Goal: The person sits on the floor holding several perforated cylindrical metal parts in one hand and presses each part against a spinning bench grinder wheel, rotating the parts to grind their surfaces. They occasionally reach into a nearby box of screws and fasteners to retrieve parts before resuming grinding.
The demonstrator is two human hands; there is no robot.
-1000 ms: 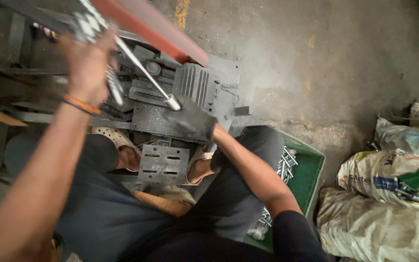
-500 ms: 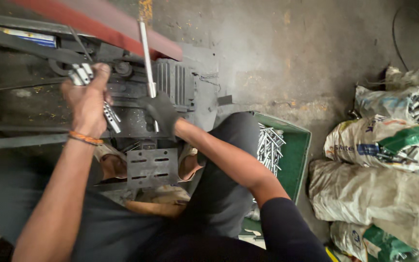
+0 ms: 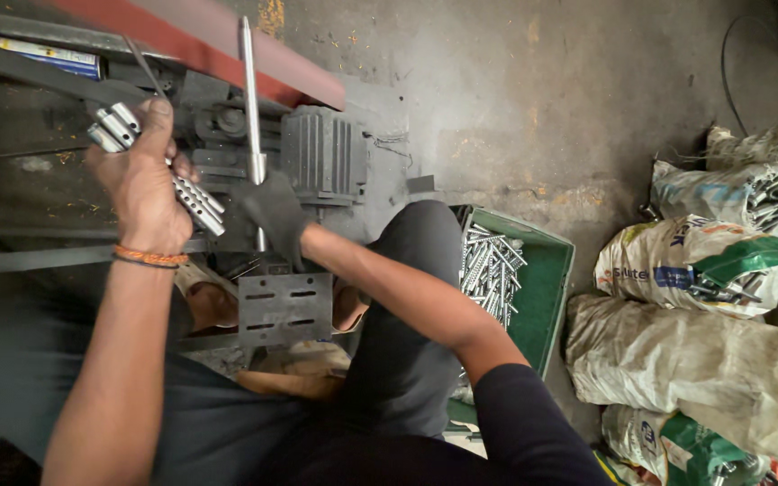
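Since the earlier frames, the steel lever rod (image 3: 250, 99) has swung from a slant across the machine to stand nearly straight up the picture, and the gloved right hand (image 3: 274, 214) has followed it, now sitting at the rod's lower end rather than further right. The left hand (image 3: 141, 184) has held its place at the upper left, still carrying its bundle.

Head view, looking down past the person's knees: the left hand, bare with an orange band at the wrist, is closed around a bundle of short metal tubes (image 3: 150, 157); several silvery ends stick out above the fist and one perforated tube juts down to the right. The right hand, in a dark glove, is curled tight about the base of the lever rod, which rises toward a red beam (image 3: 227, 49) along the top of the machine. Just right of the rod sits a ribbed grey motor housing (image 3: 321, 153). Below both hands, between the knees, lies a grey slotted metal plate (image 3: 285, 308).

To the right, on the concrete floor (image 3: 533, 99), a green plastic crate (image 3: 547, 288) holds a heap of similar shiny tubes (image 3: 490, 270), close beside the person's right leg. Farther right lie several stuffed woven sacks (image 3: 695, 360), some showing metal parts at their open tops.

Judged from the rod's upright position, the lever looks to be at one end of its stroke, with the bundle in the left hand held near the machine.
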